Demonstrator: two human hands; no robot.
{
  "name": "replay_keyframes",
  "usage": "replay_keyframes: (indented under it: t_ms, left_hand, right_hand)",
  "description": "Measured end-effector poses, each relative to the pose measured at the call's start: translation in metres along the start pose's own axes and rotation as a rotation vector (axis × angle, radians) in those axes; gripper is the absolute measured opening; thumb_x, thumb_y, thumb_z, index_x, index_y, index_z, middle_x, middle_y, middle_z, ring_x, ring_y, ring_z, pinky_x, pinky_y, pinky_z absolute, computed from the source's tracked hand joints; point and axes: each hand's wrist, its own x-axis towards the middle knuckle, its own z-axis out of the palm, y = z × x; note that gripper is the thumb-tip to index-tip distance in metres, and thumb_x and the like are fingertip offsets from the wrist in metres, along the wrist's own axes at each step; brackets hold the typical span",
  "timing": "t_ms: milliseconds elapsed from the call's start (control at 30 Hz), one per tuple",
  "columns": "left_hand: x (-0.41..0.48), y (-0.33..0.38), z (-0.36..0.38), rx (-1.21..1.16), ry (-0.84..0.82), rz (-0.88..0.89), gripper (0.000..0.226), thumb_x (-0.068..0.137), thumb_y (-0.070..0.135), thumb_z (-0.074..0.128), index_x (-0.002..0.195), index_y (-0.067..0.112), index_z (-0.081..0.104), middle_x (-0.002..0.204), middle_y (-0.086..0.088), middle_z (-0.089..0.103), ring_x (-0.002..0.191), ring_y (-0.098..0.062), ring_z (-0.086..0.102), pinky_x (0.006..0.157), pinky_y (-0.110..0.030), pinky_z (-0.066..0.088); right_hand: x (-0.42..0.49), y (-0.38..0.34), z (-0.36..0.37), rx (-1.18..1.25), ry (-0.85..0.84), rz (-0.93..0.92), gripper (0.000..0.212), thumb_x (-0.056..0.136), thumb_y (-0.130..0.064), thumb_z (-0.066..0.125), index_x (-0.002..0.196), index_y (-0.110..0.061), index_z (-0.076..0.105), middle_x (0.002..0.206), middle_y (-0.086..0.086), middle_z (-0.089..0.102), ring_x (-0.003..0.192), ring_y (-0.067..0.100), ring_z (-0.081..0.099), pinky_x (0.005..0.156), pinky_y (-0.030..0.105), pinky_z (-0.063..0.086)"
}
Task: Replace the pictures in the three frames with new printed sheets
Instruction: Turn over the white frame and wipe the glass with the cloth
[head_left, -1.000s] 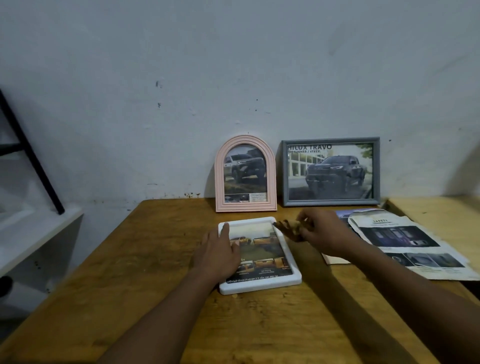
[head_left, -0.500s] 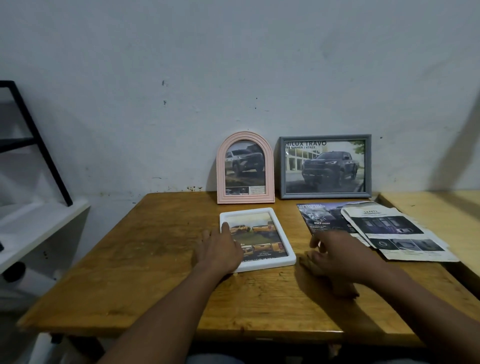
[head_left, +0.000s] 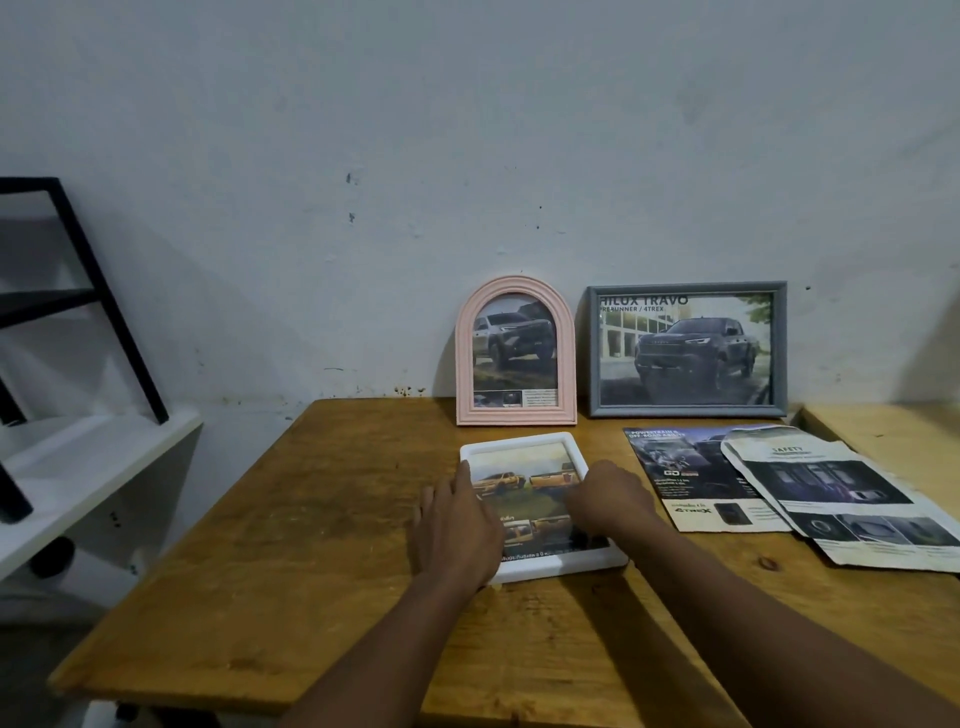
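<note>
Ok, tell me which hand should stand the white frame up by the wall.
Probably the left. The left hand lies flat over the white frame's left edge, beside the bare table left of the pink frame. The right hand rests on its right side.

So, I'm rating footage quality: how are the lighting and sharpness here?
Head view: dim, bluish light; the hands and white frame look soft; small print on the printed sheets is unreadable; wide-angle bending tilts the black rack at the left edge.
</note>
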Motion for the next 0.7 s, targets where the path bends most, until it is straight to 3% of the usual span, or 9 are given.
replay_keyframes:
  t_ms: [167,267,333,400,533,600,700]
  left_hand:
    - [-0.001,-0.004,-0.001,-0.267,0.030,0.015,0.059,0.102,0.026,0.053,0.156,0.032,0.029,0.141,0.004,0.051,0.119,-0.013,0.052,0.090,-0.034,0.057]
    - [0.009,-0.015,-0.012,-0.477,0.044,0.019,0.060,0.102,0.014,0.054,0.154,0.036,0.033,0.144,0.002,0.046,0.113,-0.011,0.055,0.073,-0.022,0.058]
    - [0.021,-0.024,-0.027,-0.582,0.057,0.030,0.062,0.102,0.012,0.055,0.151,0.045,0.035,0.142,0.004,0.047,0.109,-0.011,0.060,0.072,-0.030,0.062]
    - [0.033,-0.033,-0.045,-0.651,0.071,0.031,0.066,0.101,0.012,0.057,0.146,0.056,0.036,0.139,0.007,0.049,0.106,-0.015,0.065,0.069,-0.039,0.064]
    - [0.056,-0.058,-0.076,-0.754,0.059,0.109,0.076,0.100,0.013,0.061,0.147,0.063,0.028,0.142,0.006,0.053,0.114,-0.020,0.064,0.074,-0.042,0.065]
    - [0.070,-0.074,-0.089,-0.656,0.079,0.165,0.081,0.099,0.014,0.062,0.152,0.059,0.020,0.142,0.005,0.051,0.116,-0.021,0.063,0.081,-0.042,0.063]
    - [0.094,-0.095,-0.103,-0.451,0.139,0.227,0.083,0.100,0.014,0.060,0.157,0.048,0.011,0.130,0.003,0.049,0.112,-0.017,0.058,0.090,-0.030,0.059]
  right_hand:
    - [0.006,0.002,-0.009,0.293,-0.056,0.058,0.033,0.089,-0.032,0.071,0.107,-0.011,0.053,0.109,0.013,0.059,0.089,0.025,0.061,0.063,0.032,0.051]
    - [0.007,0.001,-0.019,0.417,-0.092,-0.052,0.023,0.094,-0.015,0.062,0.115,-0.007,0.059,0.101,0.010,0.064,0.088,0.023,0.065,0.066,0.033,0.055]
    - [0.005,-0.005,-0.028,0.477,-0.093,-0.187,0.022,0.095,-0.013,0.061,0.117,-0.014,0.058,0.102,0.006,0.065,0.090,0.021,0.066,0.073,0.036,0.058]
    - [0.004,-0.016,-0.034,0.486,-0.074,-0.362,0.035,0.095,-0.014,0.062,0.126,-0.024,0.052,0.102,0.002,0.065,0.090,0.017,0.068,0.073,0.035,0.059]
    - [0.010,-0.043,-0.032,0.356,-0.026,-0.682,0.076,0.094,-0.016,0.064,0.149,-0.048,0.022,0.102,-0.003,0.064,0.088,0.011,0.068,0.066,0.025,0.057]
    - [0.017,-0.058,-0.026,0.319,-0.021,-0.760,0.086,0.094,-0.018,0.065,0.152,-0.051,0.011,0.114,-0.008,0.063,0.090,0.007,0.068,0.071,0.025,0.059]
    - [0.030,-0.084,-0.014,0.215,-0.022,-0.818,0.092,0.093,-0.018,0.067,0.154,-0.050,0.006,0.132,-0.004,0.056,0.097,0.005,0.063,0.080,0.028,0.057]
